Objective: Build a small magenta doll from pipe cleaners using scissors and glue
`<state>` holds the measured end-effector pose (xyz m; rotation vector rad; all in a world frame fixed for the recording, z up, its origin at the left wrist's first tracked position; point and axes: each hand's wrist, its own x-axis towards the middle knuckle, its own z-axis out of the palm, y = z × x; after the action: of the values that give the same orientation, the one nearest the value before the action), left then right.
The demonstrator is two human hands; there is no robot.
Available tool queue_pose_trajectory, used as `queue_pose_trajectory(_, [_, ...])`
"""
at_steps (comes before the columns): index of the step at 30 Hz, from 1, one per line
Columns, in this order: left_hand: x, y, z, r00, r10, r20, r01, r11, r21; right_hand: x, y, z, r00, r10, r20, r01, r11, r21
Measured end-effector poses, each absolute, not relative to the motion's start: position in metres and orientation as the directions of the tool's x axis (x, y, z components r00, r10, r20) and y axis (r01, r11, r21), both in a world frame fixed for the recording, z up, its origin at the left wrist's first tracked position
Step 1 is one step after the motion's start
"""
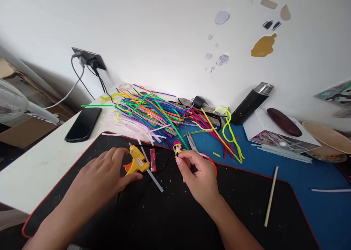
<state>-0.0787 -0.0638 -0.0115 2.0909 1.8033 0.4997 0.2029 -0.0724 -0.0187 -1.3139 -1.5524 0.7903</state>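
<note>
My left hand (pixel 105 176) rests on the black mat (pixel 175 213), its fingers curled round the handle of a yellow hot glue gun (pixel 137 161) with a clear glue stick (pixel 154 179) jutting from its back. My right hand (pixel 197 176) pinches a tiny figure (pixel 177 148) with a red hat and yellow body between thumb and fingertips. A pink lighter (pixel 153 159) lies between the two hands. Small scissors (pixel 192 144) with red handles lie just behind my right hand, partly hidden by it.
A big heap of coloured pipe cleaners (pixel 153 114) lies behind the mat. A black phone (pixel 83 123) sits at the left, a black flask (pixel 251 103) and white box (pixel 276 134) at the right. A wooden stick (pixel 271 196) lies on the mat. A wall socket (pixel 89 58) feeds several cables.
</note>
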Motion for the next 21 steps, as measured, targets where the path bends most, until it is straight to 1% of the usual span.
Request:
queue_pose_trajectory(1, [-0.078,-0.065,-0.014,0.156,0.987,-0.028,0.928,-0.137,0.345,0.203,-0.072,-0.019,-0.007,0.972,0.234,0.376,0.219,-0.9])
queue_pose_trajectory(3, [-0.074,-0.066,-0.016,0.193,0.968,-0.159,0.977,-0.175,0.121,0.204,-0.072,-0.02,-0.008,0.974,0.228,0.374,0.214,-0.902])
queue_pose_trajectory(4, [-0.072,-0.066,-0.016,0.202,0.958,-0.204,0.979,-0.192,0.068,0.204,-0.072,-0.02,-0.008,0.974,0.225,0.373,0.212,-0.903])
queue_pose_trajectory(6, [-0.068,-0.064,-0.017,0.212,0.944,-0.251,0.977,-0.208,0.042,0.204,-0.072,-0.022,-0.006,0.976,0.219,0.365,0.206,-0.908])
queue_pose_trajectory(8, [-0.069,-0.062,-0.021,0.228,0.938,-0.26,0.973,-0.213,0.085,0.203,-0.072,-0.023,-0.005,0.978,0.21,0.348,0.198,-0.916])
queue_pose_trajectory(11, [-0.077,-0.059,-0.026,0.242,0.941,-0.236,0.959,-0.195,0.206,0.202,-0.073,-0.024,-0.008,0.982,0.186,0.325,0.179,-0.929])
queue_pose_trajectory(15, [-0.092,-0.054,-0.019,0.157,0.977,-0.147,0.94,-0.102,0.326,0.202,-0.072,-0.025,-0.007,0.991,0.137,0.283,0.133,-0.95])
queue_pose_trajectory(17, [-0.098,-0.051,-0.008,0.104,0.985,-0.139,0.908,-0.037,0.416,0.202,-0.073,-0.024,-0.006,0.994,0.107,0.24,0.105,-0.965])
queue_pose_trajectory(18, [-0.101,-0.049,-0.003,0.083,0.98,-0.181,0.888,0.009,0.459,0.202,-0.073,-0.024,-0.005,0.996,0.092,0.21,0.091,-0.973])
queue_pose_trajectory(21, [-0.105,-0.047,0.011,0.044,0.981,-0.188,0.779,0.084,0.622,0.202,-0.073,-0.022,-0.004,0.999,0.032,0.095,0.032,-0.995])
